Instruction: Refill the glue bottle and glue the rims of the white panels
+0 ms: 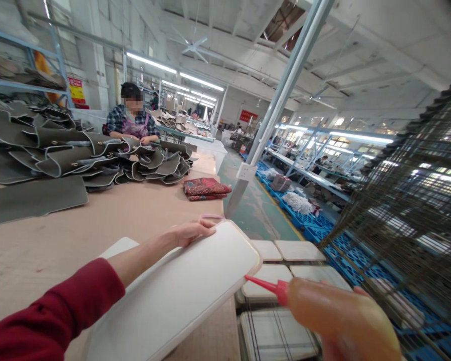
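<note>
My left hand (193, 232), at the end of a dark red sleeve, grips the far edge of a white rounded-corner panel (180, 291), fingers on top. The panel is tilted above the table, its right end past the table edge. A squeeze bottle (334, 311) of amber liquid, probably glue, is in my right hand (332, 348), mostly hidden behind it. The bottle's red nozzle tip meets the panel's right edge near its corner. Another white panel (122, 245) lies partly hidden beneath my left arm.
Several similar white panels (300, 249) sit on a wire rack to the right; tall stacked racks (409, 180) rise beyond. Grey-green cut pieces (78, 155) are heaped on the table (154, 208), with folded red patterned cloth (206, 188). A co-worker (133, 120) handles pieces behind. A post (244, 175) stands by the corner.
</note>
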Available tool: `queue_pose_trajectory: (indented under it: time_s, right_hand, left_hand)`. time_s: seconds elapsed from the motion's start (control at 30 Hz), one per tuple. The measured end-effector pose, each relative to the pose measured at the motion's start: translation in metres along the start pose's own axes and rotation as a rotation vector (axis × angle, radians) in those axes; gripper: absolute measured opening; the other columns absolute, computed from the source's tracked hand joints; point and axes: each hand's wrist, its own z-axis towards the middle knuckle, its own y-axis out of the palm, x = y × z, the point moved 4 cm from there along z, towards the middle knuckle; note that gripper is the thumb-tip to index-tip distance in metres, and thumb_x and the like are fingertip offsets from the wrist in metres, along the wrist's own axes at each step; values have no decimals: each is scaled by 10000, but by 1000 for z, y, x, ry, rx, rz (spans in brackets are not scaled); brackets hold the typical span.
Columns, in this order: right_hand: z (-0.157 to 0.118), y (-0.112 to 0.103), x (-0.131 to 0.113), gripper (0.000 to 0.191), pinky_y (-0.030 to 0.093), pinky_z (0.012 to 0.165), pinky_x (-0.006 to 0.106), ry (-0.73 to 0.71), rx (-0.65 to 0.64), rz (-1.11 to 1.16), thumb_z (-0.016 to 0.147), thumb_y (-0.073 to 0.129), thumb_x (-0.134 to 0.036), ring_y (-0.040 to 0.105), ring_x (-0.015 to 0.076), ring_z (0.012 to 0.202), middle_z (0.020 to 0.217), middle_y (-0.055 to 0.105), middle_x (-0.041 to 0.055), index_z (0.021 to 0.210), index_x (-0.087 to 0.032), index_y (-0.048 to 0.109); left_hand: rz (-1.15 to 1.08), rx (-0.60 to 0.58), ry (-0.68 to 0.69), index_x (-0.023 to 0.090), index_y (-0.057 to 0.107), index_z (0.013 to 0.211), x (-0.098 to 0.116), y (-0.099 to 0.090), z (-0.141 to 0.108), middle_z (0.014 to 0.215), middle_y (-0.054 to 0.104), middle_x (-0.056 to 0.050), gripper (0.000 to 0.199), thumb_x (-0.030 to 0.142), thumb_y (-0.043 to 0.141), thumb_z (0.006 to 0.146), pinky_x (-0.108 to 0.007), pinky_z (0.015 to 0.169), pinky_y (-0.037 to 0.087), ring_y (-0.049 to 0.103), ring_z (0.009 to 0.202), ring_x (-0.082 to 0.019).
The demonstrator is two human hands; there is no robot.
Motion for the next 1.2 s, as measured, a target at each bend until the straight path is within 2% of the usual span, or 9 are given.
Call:
queue_pose_trajectory:
  time_s: [0.07, 0.13, 0.2, 0.27, 0.53, 0.77, 0.9, 1.0, 1.2]
  right_hand:
    - [4, 3, -1, 645, 517, 888, 503, 51, 7, 36, 713, 684, -226, 598, 310, 1055, 1138, 642, 49, 1302, -288, 430]
    - [8, 7, 0, 670, 546, 844, 432, 71, 27, 92, 665, 724, -224, 618, 292, 1022, 1099, 667, 48, 1280, -267, 463]
    - [11, 13, 1, 666, 558, 787, 318, 44, 59, 111, 645, 737, -225, 644, 245, 967, 1063, 683, 44, 1264, -244, 490]
    - [11, 19, -1, 650, 550, 757, 259, 10, 87, 104, 649, 738, -229, 658, 213, 925, 1037, 692, 46, 1256, -221, 506]
    - [14, 27, 4, 688, 559, 759, 335, 115, 10, 179, 637, 727, -205, 658, 249, 935, 1083, 677, 70, 1283, -218, 489]
    - [16, 17, 18, 792, 566, 734, 315, 236, 66, 195, 559, 756, -199, 660, 228, 913, 1144, 647, 26, 1300, -267, 483]
    - [16, 11, 24, 858, 552, 778, 347, 326, 118, 198, 487, 780, -222, 627, 251, 995, 1207, 608, 30, 1293, -278, 492]
    - [15, 10, 25, 883, 552, 763, 320, 366, 138, 180, 461, 786, -234, 615, 254, 1021, 1228, 594, 42, 1292, -287, 492]
    - [15, 6, 29, 866, 575, 694, 338, 384, 79, 154, 488, 774, -268, 645, 276, 953, 1188, 621, 49, 1302, -290, 478]
  left_hand:
    - [-21, 11, 0, 140, 676, 890, -2, -2, 2, 811, 724, -42, 440, 318, 836, 521, -225, 592, 501, 666, 656, -161]
    - [-46, 21, -1, 145, 668, 887, -4, -5, 5, 793, 721, -33, 438, 320, 838, 522, -222, 593, 503, 665, 644, -153]
    - [-72, 27, -4, 148, 665, 897, -6, -6, 7, 777, 719, -25, 451, 317, 843, 519, -217, 594, 503, 662, 633, -143]
    - [-92, 36, -6, 147, 666, 899, -7, -8, 9, 770, 718, -23, 460, 312, 848, 510, -213, 595, 502, 658, 629, -136]
    - [-123, 67, 2, 134, 663, 879, -4, -12, 10, 785, 721, -41, 449, 302, 854, 509, -233, 647, 510, 660, 652, -147]
    - [-112, 99, 14, 144, 658, 853, 1, -15, 13, 743, 715, -24, 426, 308, 854, 512, -233, 627, 519, 650, 634, -141]
    - [-150, 66, 31, 148, 653, 916, 0, -19, 19, 782, 713, -29, 479, 289, 856, 506, -255, 627, 524, 651, 663, -154]
    - [-175, 54, 35, 149, 649, 908, 0, -20, 24, 758, 700, -16, 458, 265, 854, 516, -267, 661, 526, 648, 669, -151]
    - [-178, 125, -15, 138, 646, 839, 0, -24, 35, 711, 695, -15, 353, 237, 837, 558, -266, 664, 528, 641, 620, -140]
